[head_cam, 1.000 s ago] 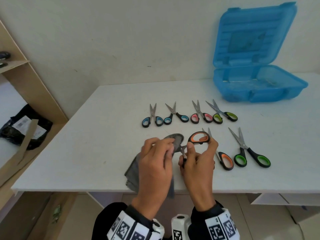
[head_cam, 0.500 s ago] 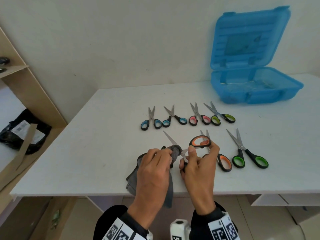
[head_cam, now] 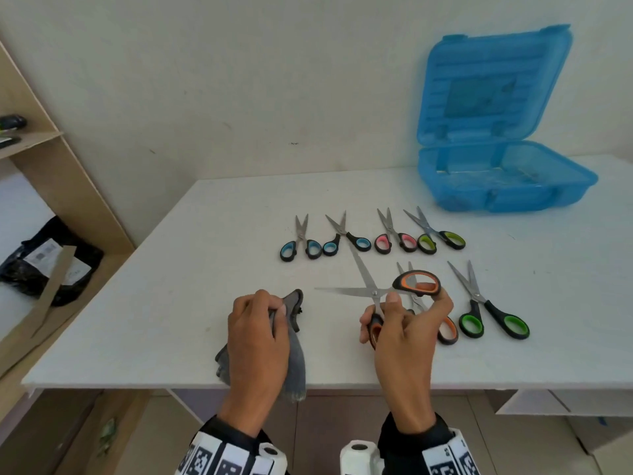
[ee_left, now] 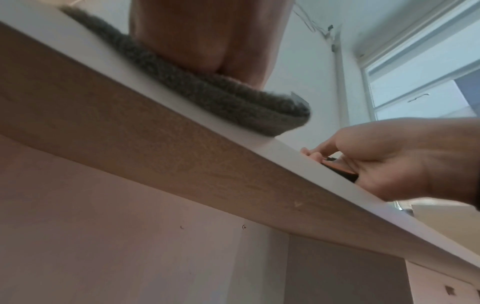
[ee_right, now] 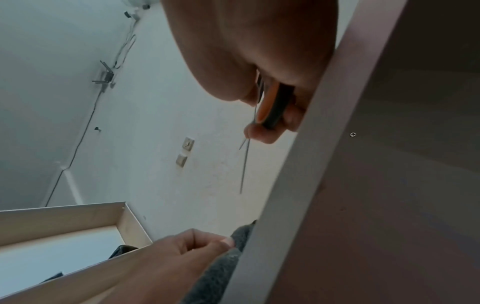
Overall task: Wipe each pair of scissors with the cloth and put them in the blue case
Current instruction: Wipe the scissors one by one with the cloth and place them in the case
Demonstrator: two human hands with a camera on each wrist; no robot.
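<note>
Biggest worry here is the orange scissors: the right hand has its fingers hooked through and round the handles with the blades spread wide apart, tips aimed at 9 and 11 o'clock, so bringing the grey cloth back onto those bare edges could nick a finger or snag the fabric. The left hand has its fingers curled tight on that cloth at the front edge of the worktop, a clear gap from the blades. The blue case sits open way off at 1 o'clock with six more pairs lying in between, so a careless carry could knock those around.
</note>
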